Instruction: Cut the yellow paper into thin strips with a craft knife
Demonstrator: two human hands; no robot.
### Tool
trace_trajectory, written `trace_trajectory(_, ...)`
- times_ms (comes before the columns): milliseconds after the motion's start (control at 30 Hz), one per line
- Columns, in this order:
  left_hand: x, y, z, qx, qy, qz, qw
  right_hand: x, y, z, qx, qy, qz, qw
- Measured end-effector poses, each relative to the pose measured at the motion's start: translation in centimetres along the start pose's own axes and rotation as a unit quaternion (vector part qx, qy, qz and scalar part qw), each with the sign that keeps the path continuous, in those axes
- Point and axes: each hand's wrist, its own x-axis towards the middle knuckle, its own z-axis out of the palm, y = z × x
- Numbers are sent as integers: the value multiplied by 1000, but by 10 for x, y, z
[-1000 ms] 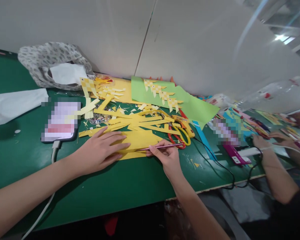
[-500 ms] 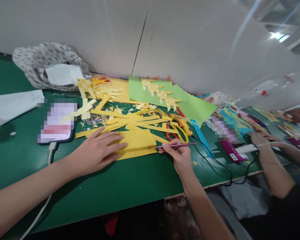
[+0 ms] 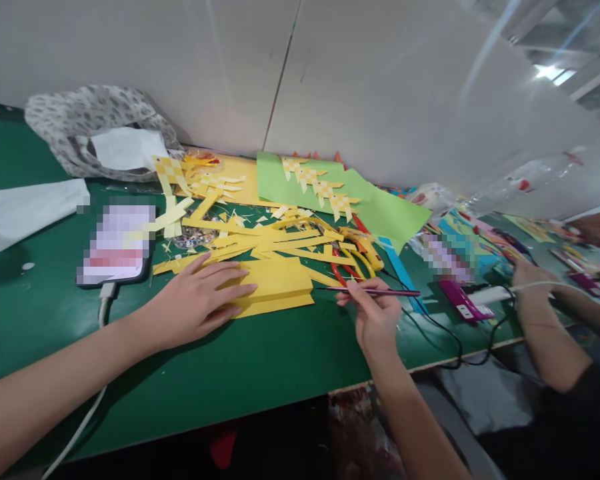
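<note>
My left hand (image 3: 205,298) lies with its fingers stretched out over a folded sheet of yellow paper (image 3: 280,277), pressing it to the table. The paper's upper layer stands slightly raised along its front fold, with the lower layer showing beneath. My right hand (image 3: 377,317) pinches a slim purple pen-like tool (image 3: 397,292) with a thin dark tip; its exact kind I cannot make out. The tip points left, just off the paper's right edge. Behind the sheet lie cut yellow paper strips (image 3: 275,241) in a loose pile.
Behind my right hand lie red-handled scissors (image 3: 343,265) and a yellow glue gun (image 3: 367,250) with a black cord. Woven paper fish (image 3: 325,190) rest on green paper (image 3: 395,207). A charging phone (image 3: 117,243) lies left. Another person's hands (image 3: 533,283) are at the right, near a purple power strip (image 3: 463,303).
My right hand has moved right with the purple tool, drawing its tip out from the paper's fold and past the right edge. My left hand stays in place.
</note>
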Motion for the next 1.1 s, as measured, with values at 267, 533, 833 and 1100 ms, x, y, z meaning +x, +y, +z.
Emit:
trace_trajectory(267, 1, -2, 1, 14, -3, 7, 1000, -43, -9, 66, -18, -213, 99, 972)
trace_trajectory(533, 1, 0, 1, 5, 14, 11, 1000, -40, -8, 68, -51, -222, 107, 968)
trace_trajectory(833, 0, 0, 0, 2, 18, 7, 1000, -28, -7, 54, -56, -210, 116, 969)
trace_trajectory(1100, 0, -1, 1, 8, 6, 7, 1000, -12, -5, 31, -68, -185, 111, 974)
